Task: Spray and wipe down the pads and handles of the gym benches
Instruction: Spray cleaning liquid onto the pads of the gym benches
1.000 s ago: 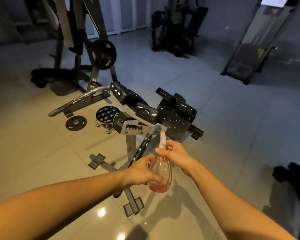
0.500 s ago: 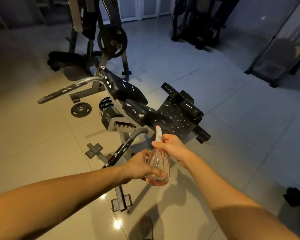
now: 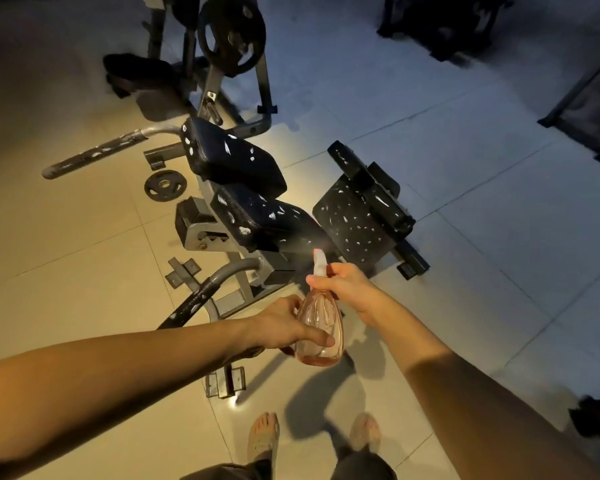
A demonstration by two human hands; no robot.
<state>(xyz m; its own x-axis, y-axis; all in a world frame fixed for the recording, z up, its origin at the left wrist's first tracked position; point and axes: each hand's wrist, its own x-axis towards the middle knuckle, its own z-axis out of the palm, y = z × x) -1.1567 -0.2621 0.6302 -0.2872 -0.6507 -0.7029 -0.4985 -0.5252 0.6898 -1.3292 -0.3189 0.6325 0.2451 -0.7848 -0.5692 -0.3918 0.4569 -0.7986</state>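
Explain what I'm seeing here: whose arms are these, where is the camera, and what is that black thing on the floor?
One picture, from a camera worn on a person's head, looking down, so the arms are that person's own. The left hand holds the belly of a pink spray bottle; the right hand grips its neck below the white spray head, which points at the gym bench. The black thing is that bench, on the tiled floor: an upper pad and a lower pad, both flecked with white, and a speckled plate to the right. Two curved handles stick out, a far handle and a near handle. A small weight plate lies on the floor beside it.
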